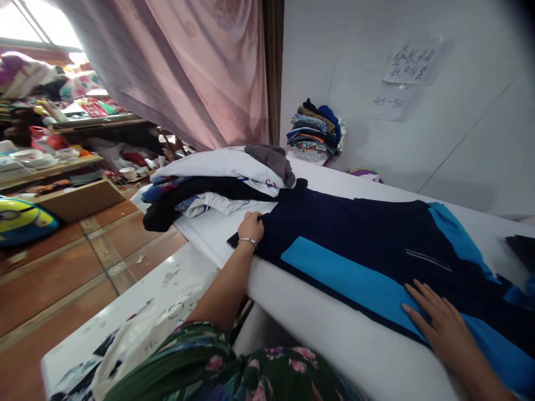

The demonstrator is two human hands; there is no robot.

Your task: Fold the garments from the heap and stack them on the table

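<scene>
Navy-and-blue garment [359,223], laid out long on the white table [292,295], from centre to right edge of view; clock directions taken from its middle. Going left to right: tiled floor [142,223] out at 9 o'clock, then a heap of clothes [225,167] at 10 o'clock, its near end right by the garment. Left hand [251,227] at 9 to 10 o'clock, fingers curled in tight, looks to be gripping the garment's left end; fingertips partly hidden. Stack of clothes [313,133] at 11 o'clock, well apart. Light-blue panel [343,270] runs along the near side from about 8 round to 4 o'clock. Handwritten notes [412,61] on the wall at 12 to 1 o'clock. Right hand [438,317] at 4 to 5 o'clock, fingers spread, palm down over the panel, nothing grasped. Step in hand reads as holding and flattening. To do it well: left grip firm but no twist, right palm light and broad, strokes toward 3 o'clock away from the anchored end, near edge kept straight, cloth clear of the heap; the bunched part at 3 o'clock likely needs most care.
</scene>
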